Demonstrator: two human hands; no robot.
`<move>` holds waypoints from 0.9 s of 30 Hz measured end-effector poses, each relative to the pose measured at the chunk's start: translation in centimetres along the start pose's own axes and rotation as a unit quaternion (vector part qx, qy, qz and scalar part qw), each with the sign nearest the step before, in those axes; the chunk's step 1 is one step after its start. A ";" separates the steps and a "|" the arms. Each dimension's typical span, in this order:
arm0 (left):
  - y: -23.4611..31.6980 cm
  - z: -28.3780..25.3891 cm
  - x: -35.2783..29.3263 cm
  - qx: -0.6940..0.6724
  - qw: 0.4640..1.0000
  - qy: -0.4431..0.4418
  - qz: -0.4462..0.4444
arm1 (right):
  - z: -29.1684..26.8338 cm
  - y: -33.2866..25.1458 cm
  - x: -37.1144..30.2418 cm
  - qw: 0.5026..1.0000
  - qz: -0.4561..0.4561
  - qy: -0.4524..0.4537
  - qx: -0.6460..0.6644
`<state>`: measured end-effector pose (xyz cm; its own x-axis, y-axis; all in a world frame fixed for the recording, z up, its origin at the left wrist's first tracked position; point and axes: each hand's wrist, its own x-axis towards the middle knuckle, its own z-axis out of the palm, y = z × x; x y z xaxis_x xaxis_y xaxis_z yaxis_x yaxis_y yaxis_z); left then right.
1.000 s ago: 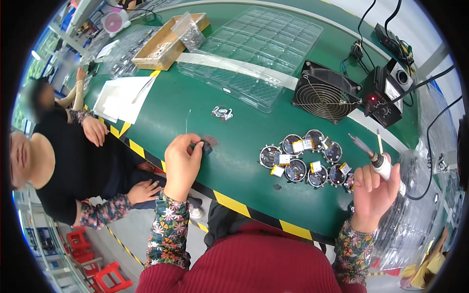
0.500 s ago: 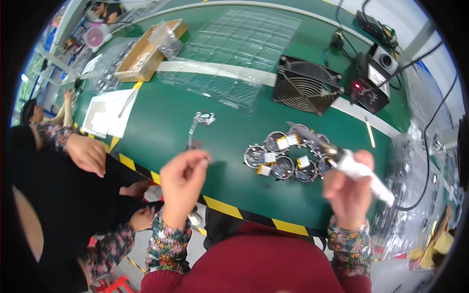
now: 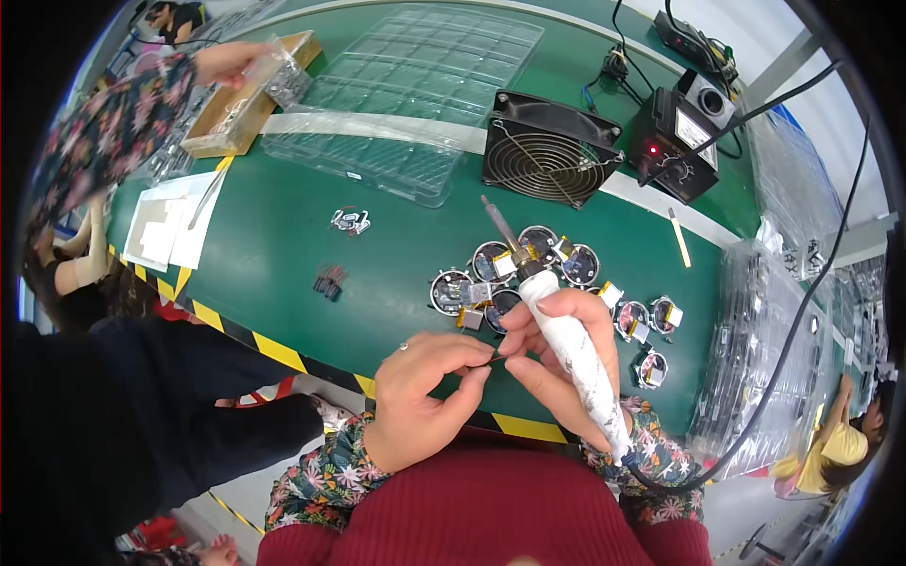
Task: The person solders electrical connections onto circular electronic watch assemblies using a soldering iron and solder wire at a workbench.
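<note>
My right hand [image 3: 576,363] is closed around the white-wrapped handle of a soldering iron [image 3: 574,354], its tip pointing up and away over the table. My left hand [image 3: 425,396] is closed in a pinch on a thin, dark, wire-like piece [image 3: 497,358]. The fingertips of both hands meet at this piece, close to the table's front edge. Just beyond lie several round metal-rimmed modules [image 3: 451,292] with small silver and yellow battery packs. Small dark parts [image 3: 328,283] and a cluster of white-and-silver parts [image 3: 350,221] lie to the left.
A black fan [image 3: 552,156] and a soldering station [image 3: 675,146] with a red light stand at the back right. Clear plastic trays [image 3: 406,75] lie behind. A co-worker's arm [image 3: 123,123] reaches to a cardboard box [image 3: 226,123]. The iron's cable [image 3: 783,363] loops at the right.
Both hands have come together near the front edge, the iron swinging left with the right hand. The co-worker's arm has reached up to the box. The whole view has shifted.
</note>
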<state>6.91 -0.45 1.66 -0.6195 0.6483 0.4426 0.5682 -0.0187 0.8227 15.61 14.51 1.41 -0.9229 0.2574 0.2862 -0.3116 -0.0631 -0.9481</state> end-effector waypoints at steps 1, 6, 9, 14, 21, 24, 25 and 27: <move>0.0 0.0 -0.1 0.001 1.000 0.002 0.000 | 0.1 0.1 0.0 1.000 0.000 -0.003 0.000; 0.1 -0.1 -0.4 -0.042 0.996 -0.007 -0.073 | 0.4 0.6 0.1 1.000 -0.011 0.003 -0.029; -0.3 0.0 -0.5 -0.066 0.995 -0.006 -0.069 | 0.7 0.6 0.2 1.000 0.005 0.012 -0.026; -0.3 -0.1 -0.2 -0.060 0.995 -0.007 -0.083 | 1.0 0.6 0.3 0.999 -0.008 0.005 -0.048; 0.1 -0.4 -0.2 -0.171 0.964 -0.015 -0.202 | 1.0 0.7 0.4 0.997 -0.021 0.017 -0.072; 0.0 -0.5 -0.4 -0.202 0.947 -0.020 -0.248 | 1.1 0.6 0.3 0.997 -0.020 0.027 -0.072; -0.2 -0.4 -0.5 -0.202 0.948 -0.020 -0.247 | 1.2 0.7 0.3 0.997 -0.021 0.026 -0.072; -0.5 -0.3 -0.7 -0.248 0.933 -0.022 -0.260 | 1.3 0.8 0.2 0.998 -0.024 0.058 -0.017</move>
<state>6.86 -1.14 1.09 -0.7124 0.6984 -0.0680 -0.1294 -0.0355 0.9910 14.89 13.21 0.86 -0.8738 0.3701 0.3155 -0.3456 -0.0159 -0.9383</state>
